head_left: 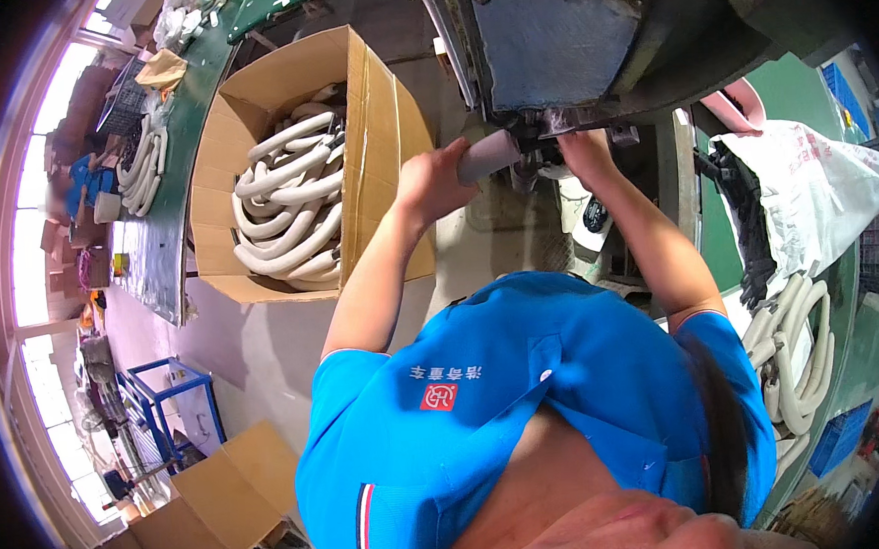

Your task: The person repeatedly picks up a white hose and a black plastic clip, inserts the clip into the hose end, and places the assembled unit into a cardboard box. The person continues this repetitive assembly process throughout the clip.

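Observation:
My left hand (pixel 436 181) is wrapped round a beige foam-covered tube (pixel 490 157). The tube's far end meets the metal fittings under a large dark machine (pixel 559 48), and where it ends there is hidden. My right hand (pixel 586 157) reaches up to the same fittings from the other side; its fingers are hidden among them. To the left, an open cardboard box (pixel 371 149) holds many bent tubes (pixel 291 198) of the same beige kind.
A green workbench (pixel 164 229) with more tubes runs along the left. On the right-hand green table (pixel 842 278) lie a white sack (pixel 803 191), black gloves (pixel 750 228) and further bent tubes (pixel 789 351). A blue metal frame (pixel 173 398) and flattened cardboard (pixel 234 484) are at lower left.

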`<state>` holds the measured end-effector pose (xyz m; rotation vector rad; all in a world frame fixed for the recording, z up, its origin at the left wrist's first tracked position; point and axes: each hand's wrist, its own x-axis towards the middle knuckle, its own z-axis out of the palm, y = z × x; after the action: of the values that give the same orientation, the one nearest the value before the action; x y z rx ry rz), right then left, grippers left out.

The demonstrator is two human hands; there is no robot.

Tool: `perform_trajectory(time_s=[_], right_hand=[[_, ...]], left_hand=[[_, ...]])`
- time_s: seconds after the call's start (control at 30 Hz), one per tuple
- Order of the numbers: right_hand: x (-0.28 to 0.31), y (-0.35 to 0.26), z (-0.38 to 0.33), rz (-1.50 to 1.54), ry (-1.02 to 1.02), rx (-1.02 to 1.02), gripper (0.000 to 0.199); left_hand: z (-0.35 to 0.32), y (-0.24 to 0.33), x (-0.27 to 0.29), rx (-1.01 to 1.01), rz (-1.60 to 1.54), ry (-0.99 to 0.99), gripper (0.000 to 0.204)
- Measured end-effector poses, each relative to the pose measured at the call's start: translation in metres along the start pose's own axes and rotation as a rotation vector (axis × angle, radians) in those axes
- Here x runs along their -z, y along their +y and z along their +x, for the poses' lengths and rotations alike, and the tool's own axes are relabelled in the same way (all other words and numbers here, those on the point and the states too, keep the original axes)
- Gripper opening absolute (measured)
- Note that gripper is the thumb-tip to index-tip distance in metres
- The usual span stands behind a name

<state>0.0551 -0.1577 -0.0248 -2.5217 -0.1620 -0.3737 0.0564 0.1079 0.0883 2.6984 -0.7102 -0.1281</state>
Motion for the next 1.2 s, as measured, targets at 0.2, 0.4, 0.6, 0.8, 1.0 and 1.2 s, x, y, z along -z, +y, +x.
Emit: perform_trajectory(time_s=[0.2, 0.4, 0.6, 0.8, 1.0, 1.2], right_hand=[[0.027, -0.054, 0.006, 0.463, 0.016, -0.243, 0.043], [0.030, -0.030, 0.024, 0.693, -0.284, -0.685, 0.052], [-0.063, 0.087, 0.012, 0.083, -0.034, 0.049, 0.022], [-0.103, 0.088, -0.006, -0.353, -0.283, -0.240, 0.024], [-0.105, 0.091, -0.005, 0.098, -0.065, -0.397, 0.039], [-0.083, 0.072, 0.007, 0.238, -0.004, -0.558, 0.039]], left_hand=[[0.000, -0.005, -0.015, 0.056, -0.081, -0.164, 0.048], [0.008, -0.007, -0.012, 0.066, -0.083, -0.199, 0.041], [0.015, -0.008, -0.018, -0.002, -0.080, -0.205, 0.046], [0.010, -0.012, -0.013, 0.010, -0.017, -0.198, 0.046], [0.008, -0.011, -0.014, 0.024, -0.015, -0.191, 0.042], [0.013, -0.015, -0.015, 0.033, -0.014, -0.222, 0.038]])
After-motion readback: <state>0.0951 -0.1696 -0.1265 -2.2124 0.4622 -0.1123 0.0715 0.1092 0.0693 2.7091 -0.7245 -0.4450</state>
